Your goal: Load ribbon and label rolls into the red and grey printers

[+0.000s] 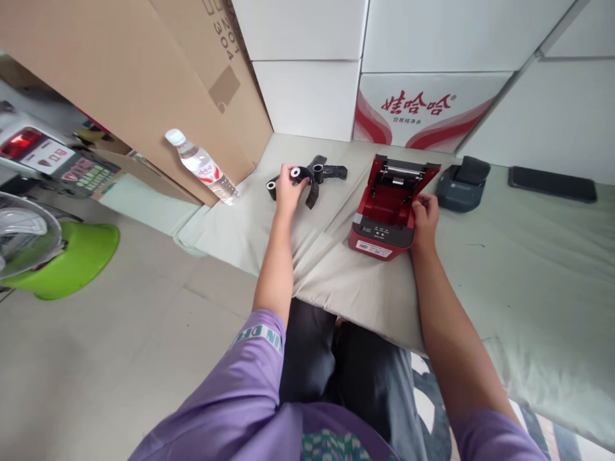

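Already opened, the small red plastic label printer [387, 214] sits at frame centre on the pale cloth-covered mattress [528, 269], its bay apparently empty.
Right hand [425, 218] grips its right edge; left hand [288, 186], upper centre, closes on the black ribbon roll with trailing film [314, 176], which lies outside the printer, not yet loaded.

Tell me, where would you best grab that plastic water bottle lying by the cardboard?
Grip the water bottle around its middle, at the red label, coming from above and the open floor side. It lies tilted against the cardboard, cap up and to the left, so the round body is exposed there, while the cardboard blocks the far side.
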`<state>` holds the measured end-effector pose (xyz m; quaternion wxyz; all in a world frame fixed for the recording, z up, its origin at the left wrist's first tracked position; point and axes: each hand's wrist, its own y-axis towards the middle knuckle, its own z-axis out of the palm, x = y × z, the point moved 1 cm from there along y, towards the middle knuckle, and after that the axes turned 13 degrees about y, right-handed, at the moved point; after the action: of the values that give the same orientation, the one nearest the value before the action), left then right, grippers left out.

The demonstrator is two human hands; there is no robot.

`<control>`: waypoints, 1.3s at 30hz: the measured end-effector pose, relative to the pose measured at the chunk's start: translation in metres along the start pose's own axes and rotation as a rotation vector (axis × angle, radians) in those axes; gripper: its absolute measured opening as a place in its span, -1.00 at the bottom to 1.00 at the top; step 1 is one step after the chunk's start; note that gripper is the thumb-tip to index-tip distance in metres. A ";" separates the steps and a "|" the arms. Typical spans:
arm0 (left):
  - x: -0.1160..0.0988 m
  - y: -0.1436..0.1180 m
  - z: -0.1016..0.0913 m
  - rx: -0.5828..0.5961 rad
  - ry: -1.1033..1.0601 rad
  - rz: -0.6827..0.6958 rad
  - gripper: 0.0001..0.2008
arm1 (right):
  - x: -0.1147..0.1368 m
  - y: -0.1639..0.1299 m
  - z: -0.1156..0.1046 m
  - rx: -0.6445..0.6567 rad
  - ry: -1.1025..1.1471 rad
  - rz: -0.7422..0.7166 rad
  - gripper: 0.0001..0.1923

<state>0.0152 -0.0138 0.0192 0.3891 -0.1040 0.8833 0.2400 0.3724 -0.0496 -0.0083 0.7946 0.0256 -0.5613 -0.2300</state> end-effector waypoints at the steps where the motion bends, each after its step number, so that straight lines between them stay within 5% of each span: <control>1: 0.000 -0.001 -0.001 0.048 0.038 0.023 -0.67 | 0.000 0.000 0.000 -0.003 -0.002 0.003 -0.55; 5: 0.000 -0.007 -0.002 0.205 0.214 0.104 -0.71 | -0.001 0.000 -0.001 -0.003 -0.001 0.003 -0.55; 10: 0.001 -0.010 -0.002 0.210 0.260 0.111 -0.57 | -0.002 0.001 -0.001 -0.010 0.010 0.002 -0.55; 12: -0.004 -0.012 -0.008 0.124 0.221 0.093 -0.47 | -0.003 0.001 -0.001 -0.016 0.010 0.000 -0.54; 17: -0.013 -0.015 -0.033 -0.460 0.168 -0.103 -0.48 | -0.006 0.003 -0.002 0.002 0.008 0.000 -0.53; 19: -0.009 -0.015 -0.035 -0.450 0.230 -0.237 -0.33 | -0.006 0.004 -0.002 0.000 0.009 0.002 -0.52; 22: 0.002 -0.014 -0.029 -0.277 0.262 -0.387 -0.17 | -0.006 0.004 -0.002 -0.010 0.009 0.005 -0.51; 25: 0.009 -0.013 -0.027 -0.210 0.208 -0.434 -0.35 | -0.004 0.003 -0.001 -0.011 0.019 0.006 -0.51; 32: -0.018 0.001 -0.026 -0.491 -0.192 -0.169 -0.58 | -0.004 0.001 0.000 0.001 0.010 0.010 -0.53; 35: -0.048 -0.002 -0.016 -0.365 -0.473 -0.060 -0.51 | -0.006 0.002 -0.001 0.005 0.004 0.000 -0.53; 39: -0.104 -0.017 -0.009 0.037 -0.760 0.098 -0.49 | -0.010 0.003 -0.002 0.020 -0.002 -0.007 -0.53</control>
<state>0.0859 -0.0331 0.0949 0.6789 0.0417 0.6840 0.2636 0.3727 -0.0435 -0.0172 0.7928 0.0354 -0.5645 -0.2272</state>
